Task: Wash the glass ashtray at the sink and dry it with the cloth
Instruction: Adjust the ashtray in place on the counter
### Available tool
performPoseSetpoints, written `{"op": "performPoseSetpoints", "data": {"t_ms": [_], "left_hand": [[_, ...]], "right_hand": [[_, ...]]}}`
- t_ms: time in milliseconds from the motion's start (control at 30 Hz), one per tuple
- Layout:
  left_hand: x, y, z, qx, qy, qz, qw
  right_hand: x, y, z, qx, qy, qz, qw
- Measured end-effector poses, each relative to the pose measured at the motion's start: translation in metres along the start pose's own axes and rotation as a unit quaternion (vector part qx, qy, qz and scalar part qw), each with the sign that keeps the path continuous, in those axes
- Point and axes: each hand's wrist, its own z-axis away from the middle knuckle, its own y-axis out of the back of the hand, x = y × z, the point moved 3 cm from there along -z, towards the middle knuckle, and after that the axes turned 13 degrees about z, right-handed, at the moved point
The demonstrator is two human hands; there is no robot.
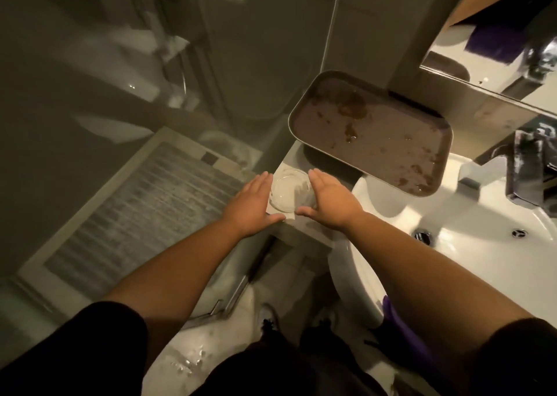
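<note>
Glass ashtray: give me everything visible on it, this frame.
The glass ashtray is a clear, round, shallow dish with a thick rim, and looks empty. It sits upright on the corner of a grey ledge left of the white sink, just below a stained brown tray. The left hand and right hand flank it, open and flat; whether they touch the rim is unclear. Motion blur hides finer detail.

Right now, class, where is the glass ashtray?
The glass ashtray sits on the grey ledge left of the sink, between both open hands, just below the stained tray.
</note>
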Motion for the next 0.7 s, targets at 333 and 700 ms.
{"op": "performPoseSetpoints", "data": {"t_ms": [333, 700], "left_hand": [[-0.004, -0.018, -0.032, -0.022, 0.048, 0.028, 0.998], [0.002, -0.007, -0.017, 0.044, 0.026, 0.168, 0.985]], "right_hand": [[0.0, -0.021, -0.04, -0.123, 0.024, 0.044, 0.991], [0.003, -0.004, -0.042, -0.063, 0.09, -0.06, 0.992]]}}
